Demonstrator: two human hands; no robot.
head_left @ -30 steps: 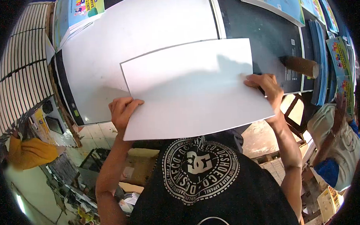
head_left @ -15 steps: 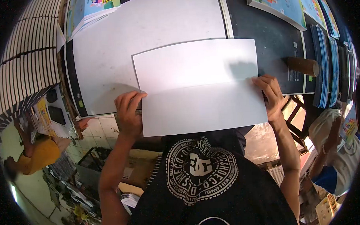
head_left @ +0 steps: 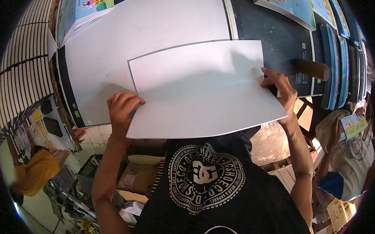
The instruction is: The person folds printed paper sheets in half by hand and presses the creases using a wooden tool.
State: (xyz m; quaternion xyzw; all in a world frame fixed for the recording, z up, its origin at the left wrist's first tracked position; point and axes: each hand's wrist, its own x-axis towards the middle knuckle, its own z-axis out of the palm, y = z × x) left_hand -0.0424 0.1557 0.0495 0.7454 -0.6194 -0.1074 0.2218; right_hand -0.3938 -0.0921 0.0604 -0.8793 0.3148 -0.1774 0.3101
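Observation:
A large white sheet of paper [head_left: 199, 87] lies across the front of the table, its near part bowed up and overhanging the edge toward my body. My left hand [head_left: 123, 111] grips its left edge, fingertips on top and the thumb hidden. At the right edge my right hand [head_left: 282, 91] holds the paper, with the index finger stretched along the top and the other fingers curled at the side. Whether it is one sheet or several together I cannot tell. Both hands cast shadows near the paper.
Under the paper is a white board [head_left: 151, 23] beside a black table surface [head_left: 254, 15]. A brown wooden block [head_left: 314, 69] lies at right, near stacked blue booklets [head_left: 329, 66]. More booklets [head_left: 86, 7] stand at back left. Co-workers are at left and right; one holds a booklet [head_left: 353, 125].
The paper's near half has bulged upward and widened, and the fold line across its middle has faded. My right fingers have shifted slightly up the edge. The right co-worker's booklet is higher.

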